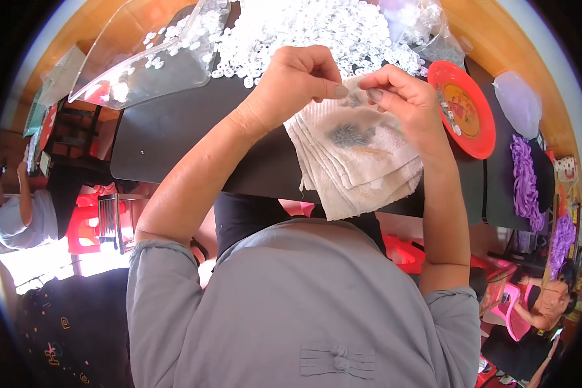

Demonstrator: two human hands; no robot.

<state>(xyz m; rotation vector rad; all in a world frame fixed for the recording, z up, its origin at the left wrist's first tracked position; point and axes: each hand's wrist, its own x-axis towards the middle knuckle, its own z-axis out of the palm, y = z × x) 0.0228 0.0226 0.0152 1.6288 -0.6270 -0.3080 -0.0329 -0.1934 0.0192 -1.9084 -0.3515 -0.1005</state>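
Note:
My left hand [309,72] is held over the folded, pale cloth [368,174], thumb and forefinger pinched together. Just to its right, my right hand [406,97] also pinches with its thumb and fingers. Whatever is in either pinch is too small to make out. Dark grey smudges mark the cloth, which hangs over the table's near edge. Beyond my hands spreads a large heap of small white oval pieces [330,32], apparently plastic. On the right, a red plate [484,132] carries several of these white pieces along its left side.
A clear plastic box [200,74] lies tipped at the far left with white pieces in it. Clear plastic bags [433,32] and a whitish bag [518,105] are at the right. Purple bundles [525,184] hang beyond the dark table [194,139]. Other people sit at both sides.

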